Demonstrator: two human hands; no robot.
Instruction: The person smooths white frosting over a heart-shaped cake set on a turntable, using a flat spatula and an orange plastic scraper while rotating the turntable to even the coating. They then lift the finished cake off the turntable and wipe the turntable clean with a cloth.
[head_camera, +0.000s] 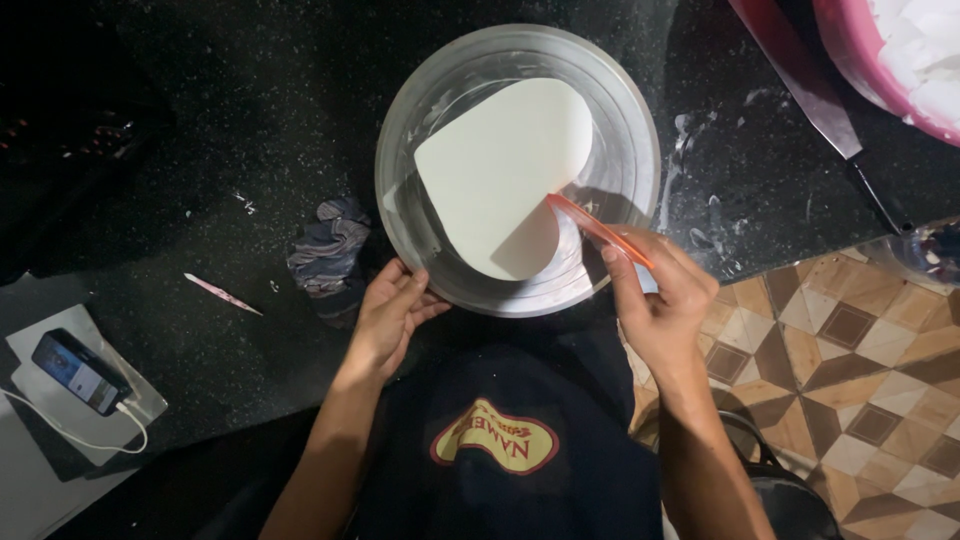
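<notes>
A round metal pan (630, 110) sits on a dark speckled counter (200, 150), just in front of me. Inside it lies a white heart-shaped sheet (500, 170), its point toward me. My left hand (388, 312) rests on the pan's near left rim, fingers curled against it. My right hand (660, 300) pinches a thin orange tool (598, 228), a scraper or knife, whose tip touches the right lower edge of the white heart. Pale smears coat the pan's inner wall.
A crumpled dark cloth (328, 250) lies left of the pan. A small pink stick (222, 294) is farther left. A phone (78, 372) with a white cable rests on a grey pad. A large knife (810, 90) and a pink tub (880, 60) are upper right. Patterned floor tiles (860, 370) show at right.
</notes>
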